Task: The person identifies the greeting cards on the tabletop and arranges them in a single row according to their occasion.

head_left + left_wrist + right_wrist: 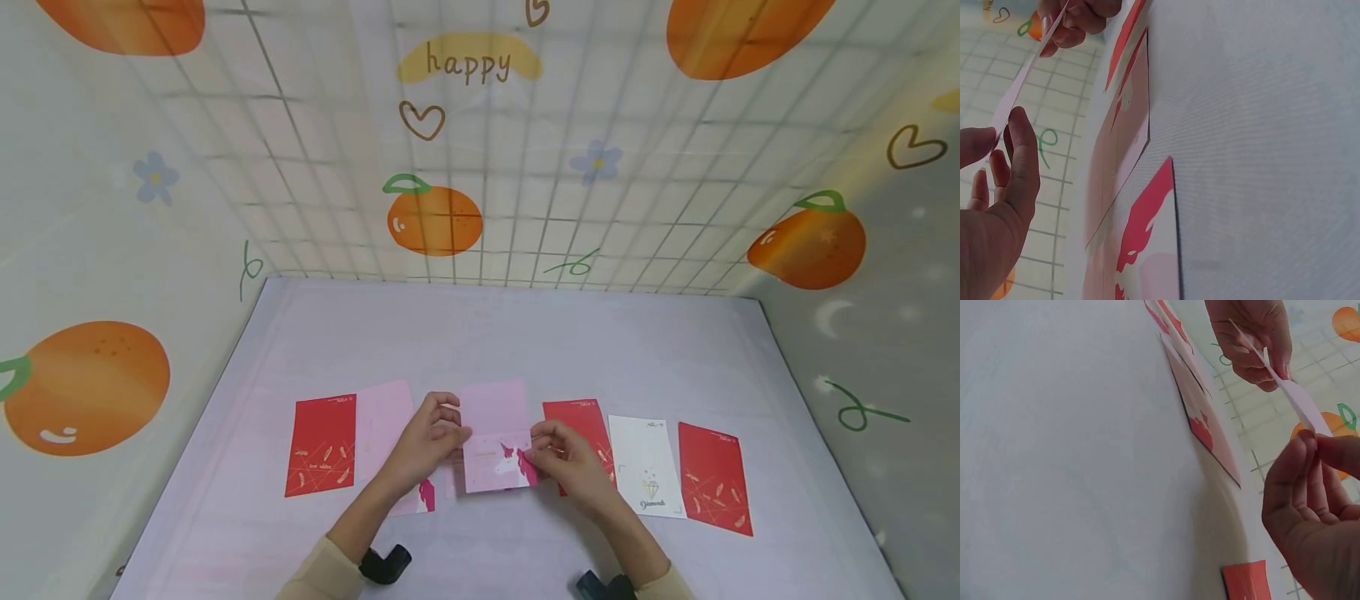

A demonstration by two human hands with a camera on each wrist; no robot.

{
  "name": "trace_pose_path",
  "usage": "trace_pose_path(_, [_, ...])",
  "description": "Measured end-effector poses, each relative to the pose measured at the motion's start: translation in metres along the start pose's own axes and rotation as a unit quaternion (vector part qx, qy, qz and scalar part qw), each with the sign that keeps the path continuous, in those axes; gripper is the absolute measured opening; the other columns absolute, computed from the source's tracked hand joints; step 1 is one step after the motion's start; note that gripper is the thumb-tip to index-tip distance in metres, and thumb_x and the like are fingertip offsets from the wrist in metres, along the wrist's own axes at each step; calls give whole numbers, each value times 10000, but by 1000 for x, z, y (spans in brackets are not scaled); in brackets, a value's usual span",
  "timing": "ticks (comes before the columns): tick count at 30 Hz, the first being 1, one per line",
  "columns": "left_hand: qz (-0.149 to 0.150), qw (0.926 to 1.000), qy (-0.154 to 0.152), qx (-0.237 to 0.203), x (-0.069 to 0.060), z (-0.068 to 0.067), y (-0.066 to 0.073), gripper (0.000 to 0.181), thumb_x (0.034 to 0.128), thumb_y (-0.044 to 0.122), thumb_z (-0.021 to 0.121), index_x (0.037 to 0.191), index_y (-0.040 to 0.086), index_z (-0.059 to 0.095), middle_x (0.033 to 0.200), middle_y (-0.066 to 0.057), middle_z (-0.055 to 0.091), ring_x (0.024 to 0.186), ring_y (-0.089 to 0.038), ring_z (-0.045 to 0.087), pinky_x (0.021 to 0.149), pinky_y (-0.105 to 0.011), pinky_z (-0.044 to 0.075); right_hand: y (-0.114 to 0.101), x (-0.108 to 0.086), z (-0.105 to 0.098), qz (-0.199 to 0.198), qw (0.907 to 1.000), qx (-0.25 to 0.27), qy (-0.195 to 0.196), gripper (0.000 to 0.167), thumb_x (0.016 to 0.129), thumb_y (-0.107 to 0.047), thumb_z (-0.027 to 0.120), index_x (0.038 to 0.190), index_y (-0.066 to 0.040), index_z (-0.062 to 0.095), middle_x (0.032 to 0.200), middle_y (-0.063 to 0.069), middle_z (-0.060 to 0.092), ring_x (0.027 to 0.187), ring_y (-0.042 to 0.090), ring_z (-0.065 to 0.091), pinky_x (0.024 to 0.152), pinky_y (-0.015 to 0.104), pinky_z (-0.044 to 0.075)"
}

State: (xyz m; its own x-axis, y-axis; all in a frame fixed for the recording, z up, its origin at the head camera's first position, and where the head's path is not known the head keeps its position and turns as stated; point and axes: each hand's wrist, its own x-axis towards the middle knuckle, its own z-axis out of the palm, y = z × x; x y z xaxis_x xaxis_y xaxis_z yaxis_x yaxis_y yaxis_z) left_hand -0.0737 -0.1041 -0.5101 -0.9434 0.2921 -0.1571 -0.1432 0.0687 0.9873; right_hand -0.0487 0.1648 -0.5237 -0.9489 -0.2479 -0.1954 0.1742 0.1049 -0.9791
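A pink card or envelope with a white and magenta unicorn print (pixel 495 462), its pink flap (pixel 493 406) standing up, is held above the table by both hands. The left hand (pixel 427 446) pinches its left edge between thumb and fingers; the right hand (pixel 573 467) pinches its right edge. In the left wrist view the pink piece (pixel 1019 90) is seen nearly edge-on, between the left hand (pixel 1007 187) and the other hand. The right wrist view shows the piece (pixel 1300 403) edge-on too, with the right hand (pixel 1316 494) gripping the near end.
Left on the table (pixel 510 333) lie a red card (pixel 321 446) and a pink one (pixel 382 417), partly behind the left arm. On the right are a red card (pixel 581 417), a white card (pixel 647 467) and another red card (pixel 716 479). A printed cloth with wire grid stands behind.
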Motion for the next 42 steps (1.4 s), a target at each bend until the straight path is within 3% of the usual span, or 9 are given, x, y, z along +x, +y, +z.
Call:
trace_pose_path(19, [-303,9990,-304,-122,-11,7,-7,527,912,255,744,1346,149,463,1157,-118,588,1010,-260,681,820,-399,580,-6,3,-4,67,9989,430,167,314,930,-163,718,1187,-64,567,1043,176,613,861,296,662,764,345,579])
trace_pose_path(34, [-124,9986,-442,-258,-14,6,-10,476,936,180,719,1332,113,463,1119,-150,609,971,-279,702,810,-430,579,-3,4,-3,-35,9979,588,265,352,917,-157,737,1204,-53,562,1044,196,618,851,316,676,761,340,582])
trace_pose_path(42, [-97,9984,-479,-296,-13,3,-11,450,949,153,699,1328,111,461,1110,-154,604,994,-282,695,808,-440,579,-3,3,-1,-137,9978,538,358,373,908,-183,751,1239,-114,593,1067,176,614,915,331,670,785,370,587])
